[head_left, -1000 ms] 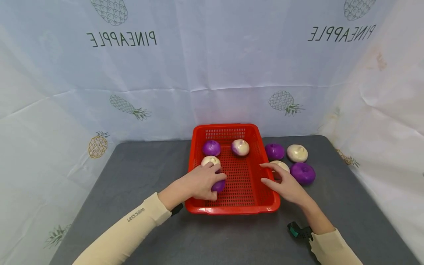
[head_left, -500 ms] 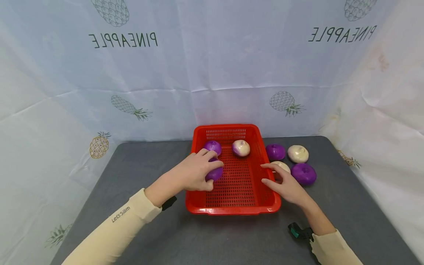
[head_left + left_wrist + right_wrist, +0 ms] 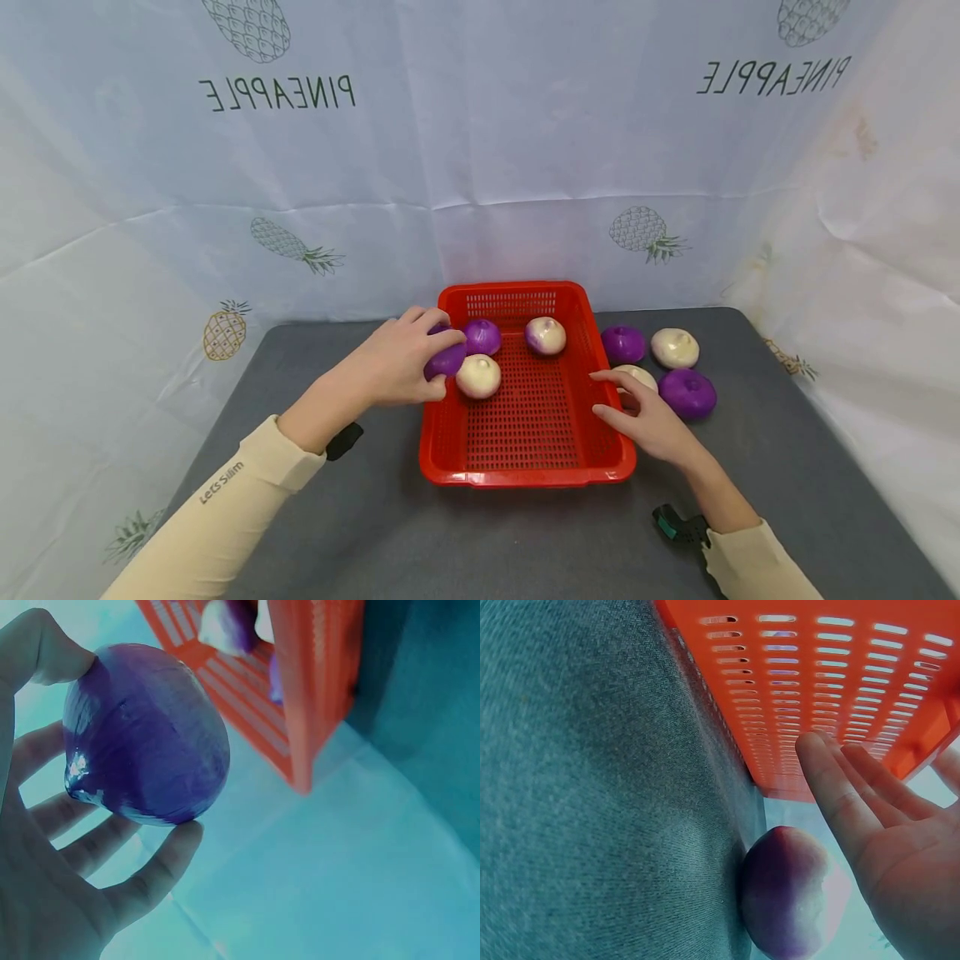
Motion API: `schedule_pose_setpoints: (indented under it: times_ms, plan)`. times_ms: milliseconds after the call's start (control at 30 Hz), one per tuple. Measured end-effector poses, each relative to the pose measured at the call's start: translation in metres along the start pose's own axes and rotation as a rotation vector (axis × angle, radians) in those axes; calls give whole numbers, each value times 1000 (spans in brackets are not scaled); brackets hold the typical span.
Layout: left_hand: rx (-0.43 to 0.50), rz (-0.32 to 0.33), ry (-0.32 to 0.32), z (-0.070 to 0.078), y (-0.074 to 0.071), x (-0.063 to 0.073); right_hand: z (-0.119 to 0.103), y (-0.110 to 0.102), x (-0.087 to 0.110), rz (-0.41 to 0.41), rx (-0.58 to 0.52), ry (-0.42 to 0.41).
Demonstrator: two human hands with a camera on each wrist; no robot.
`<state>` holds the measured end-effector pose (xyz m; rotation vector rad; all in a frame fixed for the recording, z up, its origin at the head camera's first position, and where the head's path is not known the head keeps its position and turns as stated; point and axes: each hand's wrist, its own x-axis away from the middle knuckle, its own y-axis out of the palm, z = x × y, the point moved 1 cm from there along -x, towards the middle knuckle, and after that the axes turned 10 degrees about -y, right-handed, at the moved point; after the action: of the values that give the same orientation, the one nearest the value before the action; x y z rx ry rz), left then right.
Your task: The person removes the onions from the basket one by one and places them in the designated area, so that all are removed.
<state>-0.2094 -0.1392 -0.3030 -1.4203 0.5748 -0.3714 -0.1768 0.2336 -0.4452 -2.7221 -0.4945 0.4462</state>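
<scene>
At nine o'clock edge of basket (image 3: 525,478), left hand (image 3: 399,358) grasps purple onion (image 3: 447,361). Right hand (image 3: 647,414) at three o'clock rim, fingers relaxed, grasping nothing. White onion (image 3: 478,377) inside, toward nine o'clock.

Left forearm (image 3: 217,508): one, sleeved, rising diagonally from the lower left of the head view. Left wrist (image 3: 303,421): bare, left of centre. Left hand (image 3: 401,358): one, near the centre, back upward, gripping; in its wrist view, thumb (image 3: 56,656) at upper left, fingers bent below, palm (image 3: 41,900) at lower left.

Right forearm (image 3: 757,562): one, sleeved, slanting up and leftward from the lower right. Right hand (image 3: 651,421): one, right of centre, thumb and forefinger parted, pointing left; in its wrist view, at lower right, fingers extended toward upper left.
</scene>
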Motion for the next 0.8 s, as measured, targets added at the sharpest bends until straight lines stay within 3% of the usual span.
schedule_pose_setpoints:
  times_ms: [333, 800]
  plan:
    - [-22, 1, -107, -38, -2, 2, -2, 0, 0, 3, -8, -10]
    - [-9, -68, -304, -97, 27, 10, -3, 1, 0, 1, -13, -2]
